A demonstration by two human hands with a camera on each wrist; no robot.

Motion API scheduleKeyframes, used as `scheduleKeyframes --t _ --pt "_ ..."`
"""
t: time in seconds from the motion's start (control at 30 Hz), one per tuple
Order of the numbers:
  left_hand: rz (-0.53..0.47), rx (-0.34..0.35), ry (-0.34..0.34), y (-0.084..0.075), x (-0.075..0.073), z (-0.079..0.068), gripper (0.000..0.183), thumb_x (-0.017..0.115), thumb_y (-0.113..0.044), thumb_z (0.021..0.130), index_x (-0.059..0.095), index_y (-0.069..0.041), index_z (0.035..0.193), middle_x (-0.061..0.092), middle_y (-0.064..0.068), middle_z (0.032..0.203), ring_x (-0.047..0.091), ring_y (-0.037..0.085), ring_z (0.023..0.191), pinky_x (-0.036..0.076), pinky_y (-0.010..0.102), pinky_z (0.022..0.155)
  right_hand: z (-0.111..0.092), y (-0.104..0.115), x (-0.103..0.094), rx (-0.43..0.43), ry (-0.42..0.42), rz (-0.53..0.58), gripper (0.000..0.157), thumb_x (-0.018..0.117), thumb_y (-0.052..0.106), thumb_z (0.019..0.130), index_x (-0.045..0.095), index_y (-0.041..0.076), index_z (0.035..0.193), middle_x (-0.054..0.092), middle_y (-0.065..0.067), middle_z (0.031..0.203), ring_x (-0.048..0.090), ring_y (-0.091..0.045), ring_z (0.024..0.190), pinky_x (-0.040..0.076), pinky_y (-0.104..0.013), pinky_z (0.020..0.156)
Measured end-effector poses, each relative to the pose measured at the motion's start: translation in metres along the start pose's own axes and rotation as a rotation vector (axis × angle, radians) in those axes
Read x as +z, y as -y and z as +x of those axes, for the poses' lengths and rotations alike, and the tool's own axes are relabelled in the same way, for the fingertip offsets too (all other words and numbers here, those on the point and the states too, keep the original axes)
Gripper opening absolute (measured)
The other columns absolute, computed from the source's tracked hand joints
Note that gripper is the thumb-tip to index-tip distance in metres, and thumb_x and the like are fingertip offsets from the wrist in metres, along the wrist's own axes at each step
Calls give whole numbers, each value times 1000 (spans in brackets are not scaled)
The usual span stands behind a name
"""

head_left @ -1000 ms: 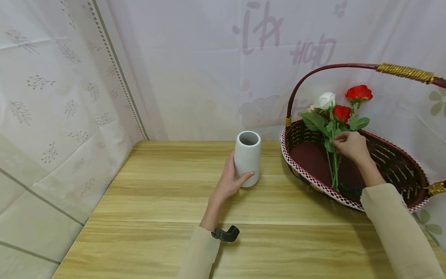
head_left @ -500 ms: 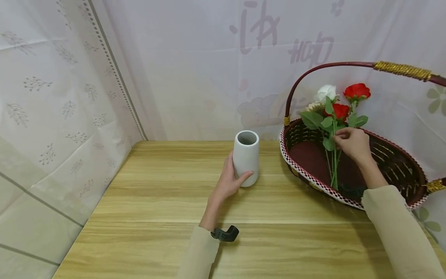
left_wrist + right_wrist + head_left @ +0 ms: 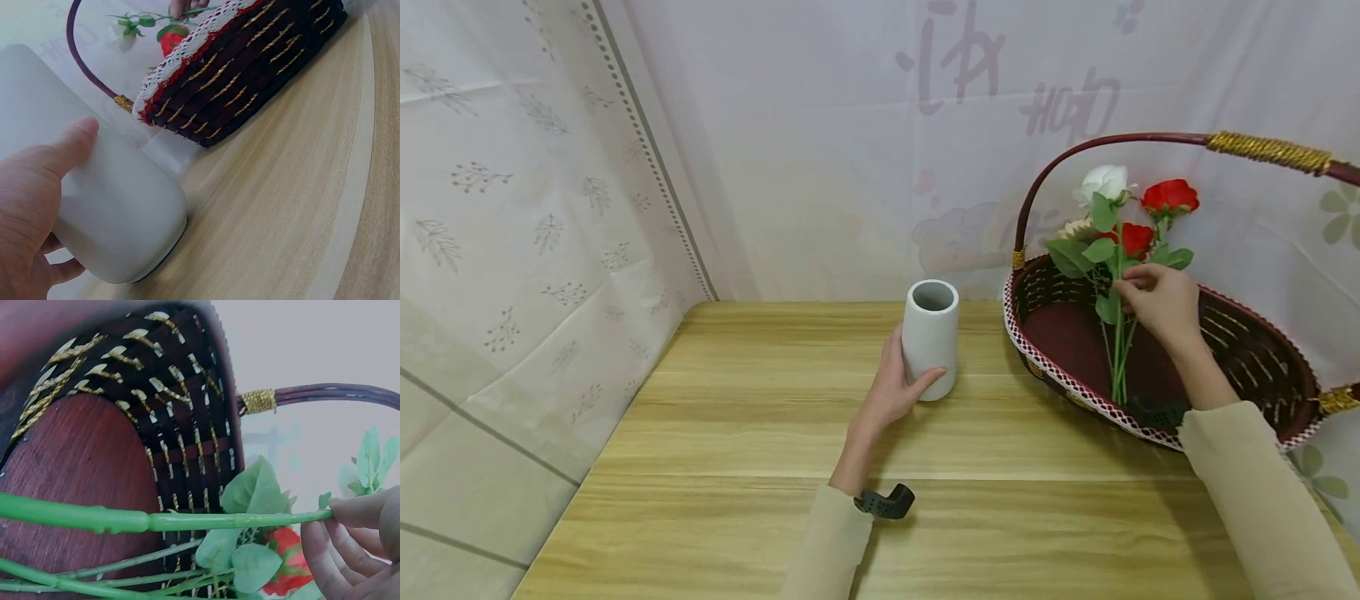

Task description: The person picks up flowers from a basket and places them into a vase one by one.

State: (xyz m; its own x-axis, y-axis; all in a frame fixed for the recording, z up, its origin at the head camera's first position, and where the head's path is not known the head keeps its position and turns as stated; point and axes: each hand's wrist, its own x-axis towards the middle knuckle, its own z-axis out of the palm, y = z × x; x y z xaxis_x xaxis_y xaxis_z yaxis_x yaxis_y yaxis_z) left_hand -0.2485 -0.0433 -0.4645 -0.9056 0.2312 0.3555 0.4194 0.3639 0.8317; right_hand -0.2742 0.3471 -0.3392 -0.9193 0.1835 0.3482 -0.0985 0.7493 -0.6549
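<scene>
A plain white vase (image 3: 931, 346) stands upright on the wooden table, its mouth facing up. My left hand (image 3: 891, 387) grips its lower left side, with the thumb across the front in the left wrist view. Over the basket, my right hand (image 3: 1165, 308) pinches the green stem (image 3: 187, 522) of a white rose (image 3: 1105, 183) between thumb and fingers. Its bloom rises above the other flowers. Beside it are two red roses, a higher red rose (image 3: 1170, 197) and a lower red rose (image 3: 1135, 240). A cream flower (image 3: 1077, 229) is partly hidden behind leaves.
The dark woven basket (image 3: 1060, 379) with lace trim sits at the table's right, its tall handle (image 3: 1270, 150) arching above the flowers. Printed curtains (image 3: 775, 167) hang behind and at the left. Bare wooden table (image 3: 737, 433) lies left of the vase.
The white rose has risen a little above the other flowers as my right hand moves slightly upward with its stem. My left hand and the vase stay in place.
</scene>
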Motion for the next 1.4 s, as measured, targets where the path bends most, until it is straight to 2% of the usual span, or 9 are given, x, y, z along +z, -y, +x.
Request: scheduleKeyframes --t 0.27,0.5,0.73,0.97,1.4 --pt "-3 9 -2 1 1 0 93 80 -34 89 19 -19 158 39 11 146 42 24 129 40 45 107 -2 15 -5 -16 -22 58 33 68 19 97 68 -8 114 73 -10 84 59 4 51 48 -15 50" --pt "-11 9 -6 2 1 -1 93 80 -35 88 20 -21 158 40 11 145 43 24 129 41 47 106 -5 24 -9 -25 -30 89 35 68 22 97 68 -8 116 63 20 75 60 5 53 48 -14 52" --pt "-17 17 -4 2 1 -1 94 80 -35 88 19 -22 158 39 10 145 42 24 129 41 47 106 -6 30 -16 -36 -54 96 40 67 26 98 67 -8 118 53 35 71 58 8 54 46 -12 54" --pt "-11 11 -5 2 1 0 93 80 -34 89 19 -22 158 39 11 146 42 24 129 40 46 106 -7 37 -22 -46 -86 118 38 67 23 98 67 -9 117 51 38 67 58 8 53 45 -8 56" --pt "-7 17 -3 3 0 1 93 80 -34 89 19 -20 158 39 12 145 43 24 129 41 46 106 -21 50 -19 -69 -55 160 34 69 19 96 68 -10 115 55 36 67 62 4 51 49 -12 53"
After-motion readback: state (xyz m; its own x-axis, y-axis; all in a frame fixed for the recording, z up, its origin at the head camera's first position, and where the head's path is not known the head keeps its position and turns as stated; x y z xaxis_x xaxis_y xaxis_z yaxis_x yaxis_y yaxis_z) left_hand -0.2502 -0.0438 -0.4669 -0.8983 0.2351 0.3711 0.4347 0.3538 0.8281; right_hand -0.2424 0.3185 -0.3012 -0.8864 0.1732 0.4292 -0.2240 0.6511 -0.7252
